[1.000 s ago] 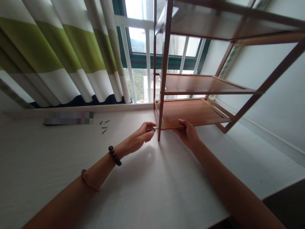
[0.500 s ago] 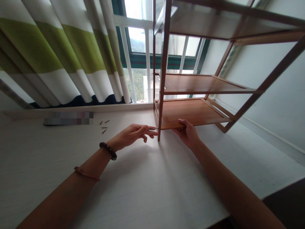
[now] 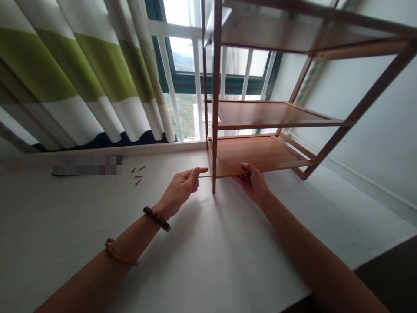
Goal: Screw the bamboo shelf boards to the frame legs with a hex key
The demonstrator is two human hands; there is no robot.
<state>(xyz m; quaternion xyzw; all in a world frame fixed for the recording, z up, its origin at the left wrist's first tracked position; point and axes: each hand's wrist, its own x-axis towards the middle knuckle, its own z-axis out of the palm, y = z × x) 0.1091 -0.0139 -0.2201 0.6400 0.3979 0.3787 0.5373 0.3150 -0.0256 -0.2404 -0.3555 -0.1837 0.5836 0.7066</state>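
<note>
A brown wooden shelf rack (image 3: 215, 87) stands on the white surface, one front leg close to my left hand (image 3: 183, 187). My left hand is closed on a thin metal rod (image 3: 205, 176) that looks like a hex key; its far end meets the outer side of that leg at the height of the lowest shelf. Its other end is hidden in my fingers. My right hand (image 3: 253, 182) grips the front edge of the lowest shelf board (image 3: 260, 152), thumb on top and fingers underneath. Several screws (image 3: 138, 177) lie to the left of my left hand.
A blurred-out flat item (image 3: 87, 166) lies at the back left by the sill. Behind it hangs a green and white curtain (image 3: 107, 74). A barred window (image 3: 187, 78) is behind the rack, and a wall (image 3: 384, 130) rises on the right. The white surface's front edge (image 3: 332, 284) is at lower right.
My left hand has drawn back a little from the leg and its fingers have curled in, showing more of the rod. My right hand keeps its hold on the board. The view has shifted slightly.
</note>
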